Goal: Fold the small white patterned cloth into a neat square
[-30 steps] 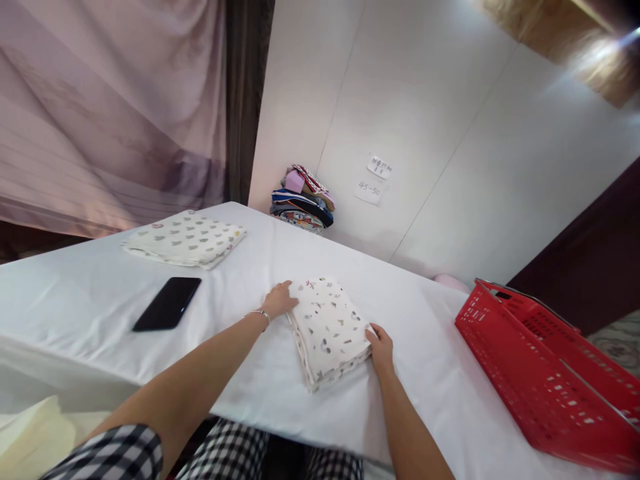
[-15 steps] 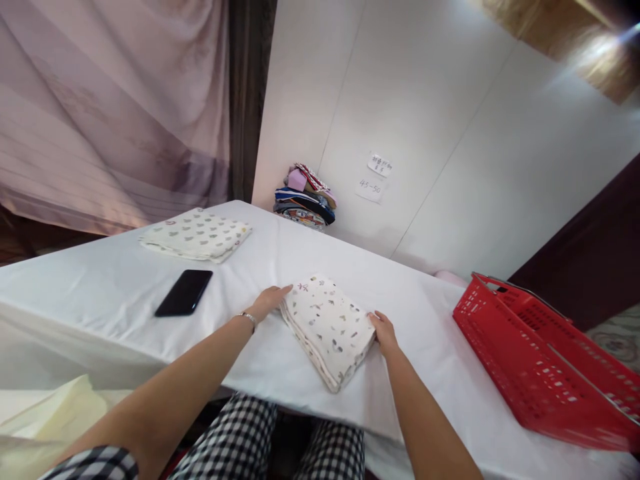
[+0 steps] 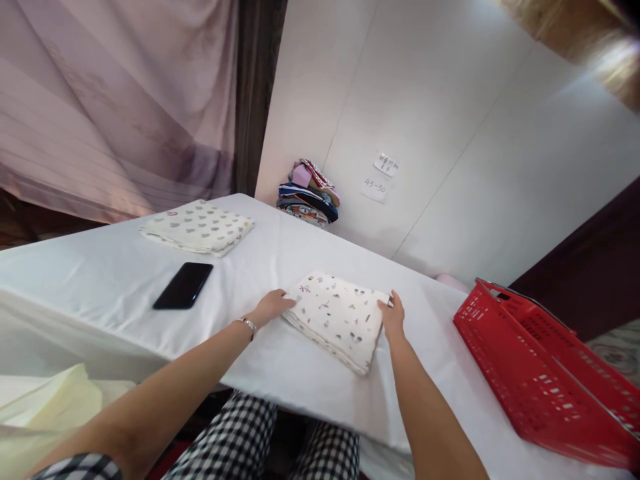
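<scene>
A folded white cloth (image 3: 337, 317) with small grey and brown prints lies on the white-covered table (image 3: 280, 373) in front of me. My left hand (image 3: 273, 305) grips its left corner, fingers closed over the edge. At the far right corner, my right hand (image 3: 393, 315) pinches the cloth between thumb and fingers. The layered edges of the fold face toward me. A second folded cloth (image 3: 200, 228), white with grey heart-like prints, lies at the left rear of the table, away from both hands.
A black phone (image 3: 184, 285) lies left of my left hand. To the right stands a red plastic basket (image 3: 540, 380). Stacked folded clothes (image 3: 309, 193) sit against the wall behind the table. Pale yellow material (image 3: 55, 407) is at the lower left.
The cloth has turned counterclockwise, its near right corner shifting right and away from me. My right hand has moved slightly right and up with its corner; my left hand stays at the left corner.
</scene>
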`<move>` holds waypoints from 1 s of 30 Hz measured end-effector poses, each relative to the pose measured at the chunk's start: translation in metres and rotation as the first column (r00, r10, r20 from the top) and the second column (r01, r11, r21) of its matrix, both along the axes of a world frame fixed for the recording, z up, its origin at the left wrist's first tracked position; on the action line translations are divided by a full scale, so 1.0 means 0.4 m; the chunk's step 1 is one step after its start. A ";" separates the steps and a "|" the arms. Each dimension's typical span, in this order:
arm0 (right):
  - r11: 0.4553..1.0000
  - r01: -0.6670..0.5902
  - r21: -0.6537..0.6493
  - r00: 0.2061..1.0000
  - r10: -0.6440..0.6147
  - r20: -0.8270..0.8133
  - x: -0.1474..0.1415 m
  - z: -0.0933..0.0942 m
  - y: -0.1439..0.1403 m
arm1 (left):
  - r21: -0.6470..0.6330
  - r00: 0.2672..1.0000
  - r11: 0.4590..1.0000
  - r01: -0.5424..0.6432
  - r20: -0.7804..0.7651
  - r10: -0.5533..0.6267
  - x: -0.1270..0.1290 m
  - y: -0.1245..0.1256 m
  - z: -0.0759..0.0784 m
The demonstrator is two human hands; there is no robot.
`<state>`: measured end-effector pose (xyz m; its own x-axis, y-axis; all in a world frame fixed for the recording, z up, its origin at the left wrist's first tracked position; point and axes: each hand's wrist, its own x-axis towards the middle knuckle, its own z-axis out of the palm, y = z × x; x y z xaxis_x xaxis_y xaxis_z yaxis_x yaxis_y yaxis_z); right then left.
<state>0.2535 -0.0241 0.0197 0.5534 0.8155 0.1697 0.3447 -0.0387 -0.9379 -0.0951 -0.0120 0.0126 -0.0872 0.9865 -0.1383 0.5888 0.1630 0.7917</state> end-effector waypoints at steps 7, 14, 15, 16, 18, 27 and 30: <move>0.982 -0.177 -0.067 0.921 0.190 0.341 -0.110 -0.012 -0.060 | -0.034 0.996 0.999 0.041 -0.081 -0.043 0.011 -0.044 -0.018; 0.868 -0.483 -0.116 0.660 0.448 0.603 -0.164 -0.104 -0.303 | 0.035 0.998 0.998 0.052 0.018 -0.053 -0.001 -0.072 -0.027; 0.878 -0.467 -0.108 0.644 0.421 0.639 -0.154 -0.109 -0.324 | 0.073 0.997 0.995 0.062 0.031 -0.065 -0.003 -0.080 -0.030; 0.889 -0.446 -0.105 0.635 0.398 0.662 -0.142 -0.113 -0.340 | 0.112 0.996 0.991 0.070 0.044 -0.076 -0.004 -0.088 -0.034; 0.905 -0.410 -0.112 0.628 0.370 0.684 -0.120 -0.117 -0.360 | 0.169 0.995 0.984 0.055 0.072 -0.068 -0.006 -0.102 -0.042; 0.919 -0.372 -0.130 0.571 0.337 0.749 -0.122 -0.094 -0.353 | 0.382 0.975 0.918 0.104 0.141 -0.169 -0.010 -0.105 -0.071; 0.920 -0.368 -0.134 0.548 0.330 0.769 -0.130 -0.085 -0.341 | 0.389 0.977 0.905 0.170 0.051 -0.205 -0.007 -0.106 -0.073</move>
